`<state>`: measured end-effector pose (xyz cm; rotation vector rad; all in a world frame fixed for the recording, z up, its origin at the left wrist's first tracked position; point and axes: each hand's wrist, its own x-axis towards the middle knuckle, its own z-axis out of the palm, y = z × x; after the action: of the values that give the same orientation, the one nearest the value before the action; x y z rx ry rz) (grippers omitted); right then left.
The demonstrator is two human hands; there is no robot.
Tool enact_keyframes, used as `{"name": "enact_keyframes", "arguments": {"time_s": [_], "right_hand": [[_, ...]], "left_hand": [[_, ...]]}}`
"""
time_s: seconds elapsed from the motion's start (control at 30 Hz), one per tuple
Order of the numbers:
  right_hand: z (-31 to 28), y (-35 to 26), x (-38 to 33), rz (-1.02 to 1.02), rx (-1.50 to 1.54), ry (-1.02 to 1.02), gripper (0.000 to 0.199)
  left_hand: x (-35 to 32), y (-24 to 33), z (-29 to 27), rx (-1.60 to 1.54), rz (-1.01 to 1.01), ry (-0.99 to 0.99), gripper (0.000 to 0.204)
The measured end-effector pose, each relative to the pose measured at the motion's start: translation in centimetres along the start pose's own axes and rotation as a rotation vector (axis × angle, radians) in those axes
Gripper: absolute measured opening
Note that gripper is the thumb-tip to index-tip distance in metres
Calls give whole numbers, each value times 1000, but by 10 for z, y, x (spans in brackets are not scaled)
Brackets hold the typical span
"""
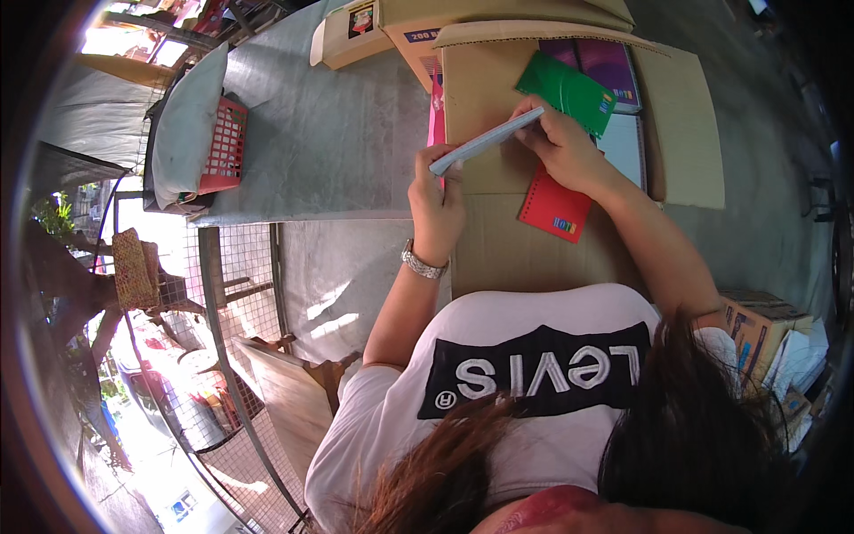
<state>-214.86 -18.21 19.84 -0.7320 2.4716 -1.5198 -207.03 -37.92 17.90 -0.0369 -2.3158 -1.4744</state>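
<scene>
Above an open cardboard box, a notebook is turned edge-on, so its pages show as a pale strip and its covers are hidden. My left hand, with a metal watch at the wrist, grips the near left end of it. At the far right end, my right hand pinches it with the fingers closed. A green spiral notebook lies just beyond my right hand. Partly under that hand is a red spiral notebook. Purple notebooks and a pale-covered one lie inside the box.
Left of the box stretches a grey tabletop, with a red plastic basket at its far left. More cardboard boxes stand behind. Wire mesh and a wooden board are at lower left; cartons sit at right.
</scene>
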Motion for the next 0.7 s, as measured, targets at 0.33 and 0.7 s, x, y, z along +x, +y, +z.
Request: {"name": "enact_keyframes", "arguments": {"time_s": [0.33,0.7], "right_hand": [[-18,-9,-2,294,1055,-100,37],[-14,-13,-9,249,1324,-275,42]], "left_hand": [[10,62,-9,-200,-71,-29,21],[21,100,4,-365,0,-184,47]]}}
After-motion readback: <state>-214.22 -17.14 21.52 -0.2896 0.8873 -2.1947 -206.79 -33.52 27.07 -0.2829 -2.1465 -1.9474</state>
